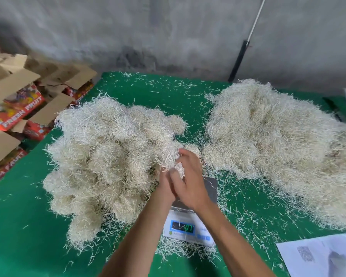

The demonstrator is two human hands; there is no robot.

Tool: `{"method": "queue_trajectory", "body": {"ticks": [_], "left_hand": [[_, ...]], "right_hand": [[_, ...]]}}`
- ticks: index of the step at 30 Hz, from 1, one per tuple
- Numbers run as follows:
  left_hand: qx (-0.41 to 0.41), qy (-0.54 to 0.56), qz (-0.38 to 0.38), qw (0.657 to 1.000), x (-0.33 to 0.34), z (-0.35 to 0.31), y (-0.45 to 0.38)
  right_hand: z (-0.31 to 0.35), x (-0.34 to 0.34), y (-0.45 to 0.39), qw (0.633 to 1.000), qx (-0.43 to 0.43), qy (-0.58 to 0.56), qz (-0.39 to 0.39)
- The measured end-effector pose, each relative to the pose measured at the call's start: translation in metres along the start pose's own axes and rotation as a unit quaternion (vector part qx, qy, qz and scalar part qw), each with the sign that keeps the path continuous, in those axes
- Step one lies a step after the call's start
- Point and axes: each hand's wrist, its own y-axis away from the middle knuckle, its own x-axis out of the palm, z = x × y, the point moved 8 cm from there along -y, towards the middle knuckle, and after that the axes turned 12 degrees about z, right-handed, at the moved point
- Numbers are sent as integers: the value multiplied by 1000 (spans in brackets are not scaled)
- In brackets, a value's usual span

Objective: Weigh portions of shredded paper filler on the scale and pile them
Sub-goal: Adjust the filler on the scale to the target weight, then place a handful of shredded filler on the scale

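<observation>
Fingers (183,156) of our right hand (188,182) and left hand (165,186) curl around one wad of filler (171,156), above the scale (190,226). Left heap (108,156) — many clumped portions, we judge weighed. Right heap (278,140) — loose stock, plenty left.

single head-worn view looks forward and down, close over the green table (38,226).

Packing room or small warehouse. Evidence: bare grey concrete wall (168,33); flattened cardboard fruit boxes (18,104) printed "FRESH FRUIT" stacked at left; green-covered counter (18,226) carrying two large heaps of shredded paper filler (108,156), a digital scale (188,228) and a printed sheet (318,256).
</observation>
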Motion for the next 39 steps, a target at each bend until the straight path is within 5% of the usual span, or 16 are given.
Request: {"method": "queue_trajectory", "body": {"ticks": [2,5,9,11,13,16,19,21,24,27,29,33,39], "left_hand": [[-13,45,55,997,29,15,4],[-33,38,127,991,43,4,15],[24,79,33,996,1,-33,12],[7,-6,2,1000,-2,-21,17],[15,-80,35,996,9,-7,16],[-5,-1,125,992,34,-17,30],[8,62,87,994,10,-36,34],[-5,-51,46,998,0,-24,41],[-78,-17,90,993,12,-15,40],[-22,38,41,998,0,-45,41],[14,36,73,997,-2,-41,41],[-55,33,65,996,-5,-13,43],[-68,72,32,995,-25,-46,41]], "right_hand": [[-10,-10,-10,991,75,-112,-23],[-31,-32,-16,986,112,-119,-36],[-4,-29,1,996,-24,-80,-18],[32,-12,3,994,-99,-51,-2],[39,-16,-8,997,-73,-35,-6],[9,-34,-11,1000,18,19,9],[30,-7,6,994,-77,37,74],[52,11,8,986,-141,50,74],[38,-12,-8,991,-107,76,37],[43,1,3,974,-166,140,62],[55,24,10,969,-194,124,90],[27,21,-5,983,-84,100,130],[-6,49,22,977,-47,87,191]]}}
